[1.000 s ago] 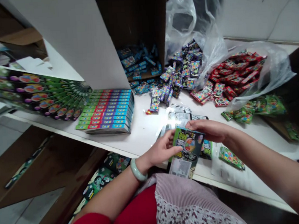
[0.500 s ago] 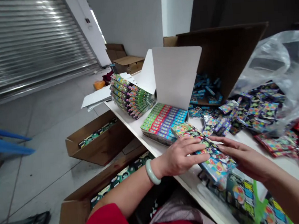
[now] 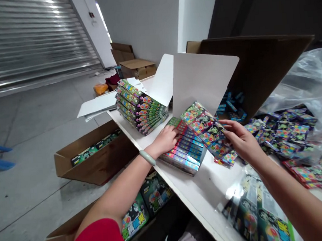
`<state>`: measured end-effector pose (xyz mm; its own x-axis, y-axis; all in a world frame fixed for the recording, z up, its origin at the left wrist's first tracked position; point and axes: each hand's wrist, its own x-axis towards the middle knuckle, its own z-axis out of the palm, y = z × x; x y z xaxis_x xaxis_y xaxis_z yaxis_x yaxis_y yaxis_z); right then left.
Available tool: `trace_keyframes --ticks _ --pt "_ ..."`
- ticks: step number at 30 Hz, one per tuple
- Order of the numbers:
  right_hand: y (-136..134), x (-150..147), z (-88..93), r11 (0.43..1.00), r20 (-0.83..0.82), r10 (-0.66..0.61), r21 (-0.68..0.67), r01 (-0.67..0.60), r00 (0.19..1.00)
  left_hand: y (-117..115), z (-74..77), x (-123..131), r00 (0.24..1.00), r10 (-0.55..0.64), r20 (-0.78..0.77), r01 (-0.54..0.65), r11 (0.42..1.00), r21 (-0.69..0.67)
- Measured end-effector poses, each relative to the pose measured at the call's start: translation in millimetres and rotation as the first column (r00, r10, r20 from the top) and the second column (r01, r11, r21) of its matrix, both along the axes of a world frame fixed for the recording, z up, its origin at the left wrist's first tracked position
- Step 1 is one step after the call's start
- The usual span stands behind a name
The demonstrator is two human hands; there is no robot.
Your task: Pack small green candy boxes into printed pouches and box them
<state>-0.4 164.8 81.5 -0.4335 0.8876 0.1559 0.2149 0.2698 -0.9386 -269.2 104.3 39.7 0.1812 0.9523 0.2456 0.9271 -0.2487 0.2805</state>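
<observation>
My left hand point(image 3: 166, 139) rests on the left side of an open display box point(image 3: 181, 168). Its fingers are bent together over the tight rows of small green, red, purple and blue packets point(image 3: 190, 146) inside. Between the thumb and fingers of my right hand point(image 3: 242, 138) is a row of printed candy packets point(image 3: 206, 128), tilted above the box's right part and partly hiding the contents. Behind rises the box's plain white lid point(image 3: 203, 78). Part of the left fingertips is hidden among the packets.
Fanned printed cartons point(image 3: 141, 107) stand on the white table point(image 3: 202, 186) at left. Loose packets point(image 3: 287, 133) lie at right by a clear plastic bag point(image 3: 309, 86). A large cardboard box point(image 3: 268, 67) stands behind. Open cartons point(image 3: 92, 166) sit on the floor at left.
My left hand has left the row of packets and moved up-left onto the box. My right hand has raised the row over the box. The camera view has shifted slightly.
</observation>
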Motion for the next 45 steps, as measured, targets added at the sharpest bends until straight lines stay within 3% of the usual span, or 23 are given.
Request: trace_keyframes --ticks 3,6,10,14,27,31,37,40,43,45 --pt "7 -9 -10.6 0.998 0.016 -0.014 0.062 0.013 1.0 -3 1.4 1 1.0 0.003 -0.009 -0.003 1.0 -0.013" --pt "15 -22 -18.5 0.97 0.079 -0.045 0.243 0.024 0.996 -5 1.6 0 1.0 0.003 -0.009 -0.003 1.0 -0.019" --pt "19 -43 -27.4 0.87 0.15 0.0 0.487 -0.074 0.989 -6 -0.7 -2 1.0 0.004 -0.007 -0.004 1.0 -0.01" --pt "20 -55 -32.9 0.785 0.208 0.046 0.597 -0.164 0.977 -7 -2.4 -3 1.0 -0.005 0.005 0.005 1.0 0.005" --pt "26 -61 -33.1 0.692 0.282 0.022 0.688 -0.217 0.959 -12 -3.6 -5 1.0 0.027 0.01 -0.027 1.0 -0.002" --pt "22 -68 -32.6 0.647 0.349 0.065 0.698 -0.306 0.935 -11 -2.1 -5 0.999 0.009 0.05 -0.009 1.0 0.001" --pt "16 -56 -47.3 0.633 0.411 0.04 0.695 -0.341 0.911 -14 -4.6 -6 0.986 0.017 0.167 -0.017 1.0 0.0" --pt "17 -47 -53.6 0.623 0.452 0.024 0.69 -0.367 0.892 -15 -8.2 -20 0.946 0.121 0.302 -0.135 0.99 0.027" --pt "18 -49 -54.0 0.606 0.518 0.007 0.678 -0.415 0.856 -9 -11.0 -43 0.836 0.284 0.469 -0.34 0.94 0.036" --pt "19 -55 -52.1 0.596 0.566 0.004 0.661 -0.456 0.824 0 -12.6 -55 0.767 0.342 0.543 -0.401 0.916 -0.011"
